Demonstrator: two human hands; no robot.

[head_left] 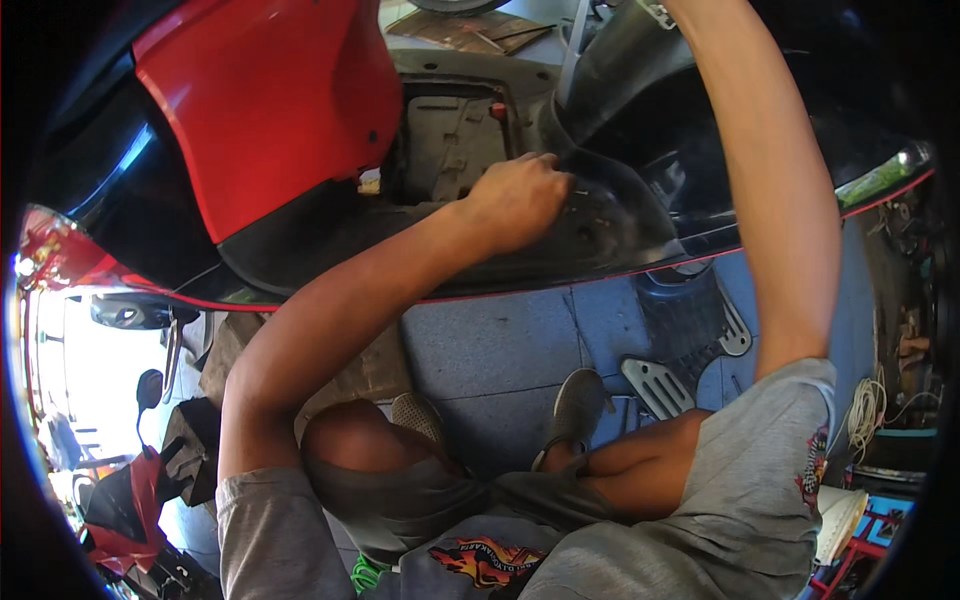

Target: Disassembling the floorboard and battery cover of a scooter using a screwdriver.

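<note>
A motor scooter stretches across in front of me, with a glossy red panel [290,100] on the left and a black footboard [300,240] along its near side. In the footboard an uncovered compartment [450,150] shows, with a small red part [498,111] at its right edge. My left hand [520,203] is closed over the footboard, just right of the compartment, fingers curled down; whatever they grip is hidden. My right arm [775,170] reaches far up past the scooter's dark body [640,85], and its hand lies beyond the top edge of the picture.
On the tiled floor [490,340] below the scooter lie a black plastic part [690,310] and a slotted metal plate [655,388]. A coil of pale cord [865,415] hangs at the right. Another red motorbike [130,510] stands at the lower left. Flat brown cardboard [470,32] lies beyond the scooter.
</note>
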